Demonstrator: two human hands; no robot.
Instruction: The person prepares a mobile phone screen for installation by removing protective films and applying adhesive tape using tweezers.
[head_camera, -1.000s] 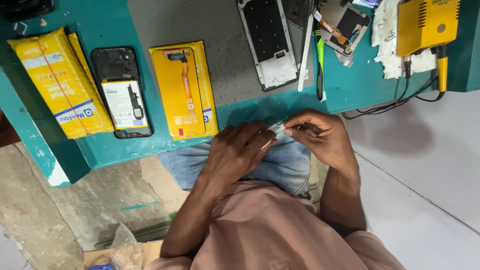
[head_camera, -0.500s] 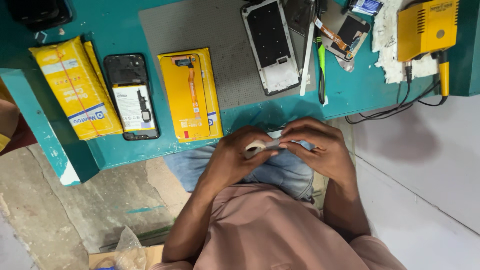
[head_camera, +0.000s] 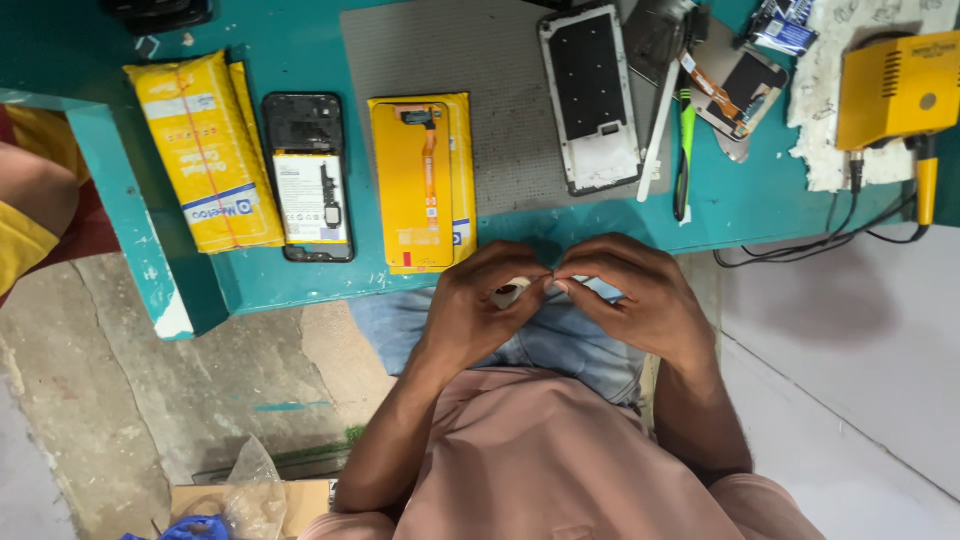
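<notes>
At the far left of the teal workbench (head_camera: 140, 270) lies a yellow packet (head_camera: 200, 150), and just beside it an opened phone (head_camera: 308, 178) with its back cover off. Next comes a second yellow packet (head_camera: 423, 183) with an orange flex part lying on it, at the edge of the grey mat (head_camera: 500, 90). Below the bench edge, over your lap, your left hand (head_camera: 478, 310) holds a small pale roll (head_camera: 510, 292), maybe tape; I cannot tell exactly what it is. Its thumb and fingers are closed around the roll. Your right hand (head_camera: 635, 300) meets it, with fingertips pinched together on something very small at the roll's edge. I judge that you are picking loose or peeling the free end. The next move probably needs a steady pinch and a slow pull, so the thin end does not slip. Further right on the bench are a phone frame (head_camera: 592, 95), a green tool (head_camera: 684, 140) and a yellow soldering station (head_camera: 895, 85).
</notes>
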